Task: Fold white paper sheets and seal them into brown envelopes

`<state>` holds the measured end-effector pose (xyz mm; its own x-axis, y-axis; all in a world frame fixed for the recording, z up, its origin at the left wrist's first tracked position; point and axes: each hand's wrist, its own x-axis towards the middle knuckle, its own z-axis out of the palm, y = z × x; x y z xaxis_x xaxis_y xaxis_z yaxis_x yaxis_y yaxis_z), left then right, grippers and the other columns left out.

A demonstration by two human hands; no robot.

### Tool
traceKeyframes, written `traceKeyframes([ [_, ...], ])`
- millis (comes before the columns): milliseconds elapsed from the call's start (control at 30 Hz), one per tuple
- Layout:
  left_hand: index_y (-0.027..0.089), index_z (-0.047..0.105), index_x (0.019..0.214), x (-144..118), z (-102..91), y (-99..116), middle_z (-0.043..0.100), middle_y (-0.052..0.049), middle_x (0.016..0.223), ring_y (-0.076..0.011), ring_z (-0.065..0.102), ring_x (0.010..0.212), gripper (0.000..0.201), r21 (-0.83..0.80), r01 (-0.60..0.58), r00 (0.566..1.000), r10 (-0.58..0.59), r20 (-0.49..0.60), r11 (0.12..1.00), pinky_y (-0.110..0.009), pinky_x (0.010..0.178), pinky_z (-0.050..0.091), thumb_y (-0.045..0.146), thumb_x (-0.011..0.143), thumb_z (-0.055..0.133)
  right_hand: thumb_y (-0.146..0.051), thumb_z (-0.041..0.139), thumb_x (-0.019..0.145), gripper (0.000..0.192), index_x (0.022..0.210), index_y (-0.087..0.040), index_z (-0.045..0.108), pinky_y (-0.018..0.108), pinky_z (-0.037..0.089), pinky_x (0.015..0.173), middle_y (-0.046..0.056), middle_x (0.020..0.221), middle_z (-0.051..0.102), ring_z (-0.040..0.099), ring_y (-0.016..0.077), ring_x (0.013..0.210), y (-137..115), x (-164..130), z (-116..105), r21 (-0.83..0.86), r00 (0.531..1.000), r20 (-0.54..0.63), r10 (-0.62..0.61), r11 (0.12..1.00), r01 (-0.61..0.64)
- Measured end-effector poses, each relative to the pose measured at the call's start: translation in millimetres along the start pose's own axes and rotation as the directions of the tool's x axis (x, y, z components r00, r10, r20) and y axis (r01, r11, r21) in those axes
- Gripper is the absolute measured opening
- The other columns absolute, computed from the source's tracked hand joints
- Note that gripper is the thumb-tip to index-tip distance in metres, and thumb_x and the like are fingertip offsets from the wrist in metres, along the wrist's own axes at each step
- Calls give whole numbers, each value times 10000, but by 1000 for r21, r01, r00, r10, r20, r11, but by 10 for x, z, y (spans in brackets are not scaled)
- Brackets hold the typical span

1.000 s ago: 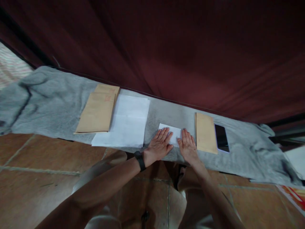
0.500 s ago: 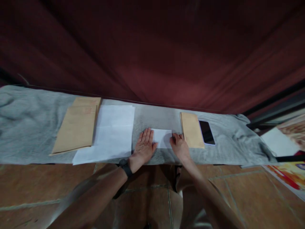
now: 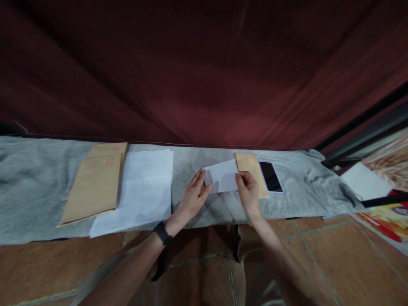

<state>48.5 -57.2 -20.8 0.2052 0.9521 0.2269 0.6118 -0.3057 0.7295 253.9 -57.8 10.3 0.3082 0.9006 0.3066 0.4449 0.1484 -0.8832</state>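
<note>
Folded paper (image 3: 223, 176): lifted off grey cloth (image 3: 38, 187), held between both hands, just left of small brown envelope (image 3: 251, 172) and phone (image 3: 270, 176). Right hand (image 3: 247, 191) pinching right edge, thumb on top. Left hand (image 3: 191, 199) open, fingertips at left edge; firm grip not confirmed. Light, thin, limp, easily creased; best taken at opposite edges. Half a second earlier: lying flat on cloth under both hands; now raised and tilted. Large envelopes (image 3: 94, 180) and loose sheets (image 3: 143, 187) at left, unchanged.
</note>
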Motion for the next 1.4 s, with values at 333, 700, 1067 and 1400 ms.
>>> traceKeyframes([
  [333,189,681,1184,-11,85,363,731,-93,1198,-227,686,1081,480,-831,318,925,-343,166,457,-340,898,566,495,814,688,-308,444,1019,282,1149,-231,682,312,541,951,75,1132,710,660,197,1081,-354,-498,186,-199,867,370,-333,883,425],
  [700,183,668,1048,68,53,-244,744,-40,934,-221,688,883,301,-416,366,907,-419,-41,833,-368,806,568,213,777,539,-177,446,973,304,1143,-237,691,319,518,1005,54,1148,707,651,186,1110,-45,-378,290,-239,898,361,-252,906,350],
  [1067,92,383,1491,67,-98,-205,734,-172,1121,-293,728,980,577,323,348,931,-364,-11,880,-421,882,560,190,923,420,-313,400,1043,456,1458,-165,516,422,390,1175,104,1516,519,444,227,1422,174,-543,605,-393,817,539,-206,797,460],
  [1400,119,372,1528,-39,-90,-27,547,-208,1445,-325,579,1267,560,597,126,991,-128,-39,793,-466,1025,488,156,969,355,-358,382,1062,521,1540,-152,408,477,281,1211,153,1625,335,343,291,1488,335,-585,654,-609,838,523,-155,619,496],
])
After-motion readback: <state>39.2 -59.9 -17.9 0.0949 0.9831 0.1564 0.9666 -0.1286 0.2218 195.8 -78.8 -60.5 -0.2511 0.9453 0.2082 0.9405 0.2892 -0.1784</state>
